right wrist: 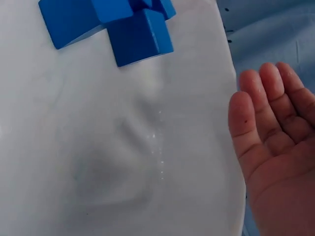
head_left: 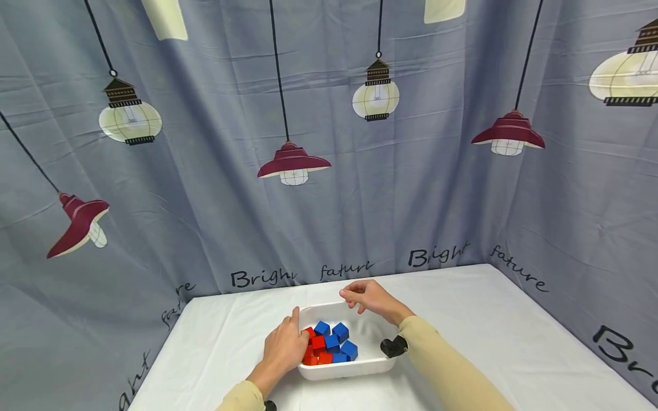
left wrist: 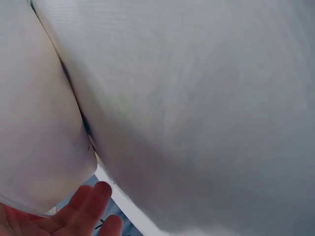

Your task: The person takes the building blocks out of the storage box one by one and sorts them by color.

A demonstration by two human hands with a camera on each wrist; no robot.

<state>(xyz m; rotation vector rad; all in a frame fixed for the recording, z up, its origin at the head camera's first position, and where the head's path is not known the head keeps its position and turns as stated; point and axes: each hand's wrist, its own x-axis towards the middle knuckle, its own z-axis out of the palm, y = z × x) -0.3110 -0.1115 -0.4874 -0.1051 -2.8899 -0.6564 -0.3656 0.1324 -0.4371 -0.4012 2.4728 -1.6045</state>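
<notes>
A white plastic tray point(head_left: 349, 370) stands on the table with several red cubes point(head_left: 319, 343) at its left and several blue cubes point(head_left: 340, 331) beside them. My left hand point(head_left: 285, 343) holds the tray's left wall, thumb over the rim next to the red cubes and fingers along the outside. In the left wrist view its fingers point(left wrist: 93, 206) show beside the tray's pale wall. My right hand point(head_left: 372, 298) is at the far right rim, fingers loosely bent, nothing in them. The right wrist view shows this hand's fingers point(right wrist: 269, 93) just outside the rim, with blue cubes point(right wrist: 140, 39) inside the tray.
A white cloth covers the table point(head_left: 493, 319). Behind it hangs a grey-blue curtain point(head_left: 221, 171) printed with lamps and lettering. A black heart-shaped piece point(head_left: 393, 346) at my right wrist overlaps the tray's right end.
</notes>
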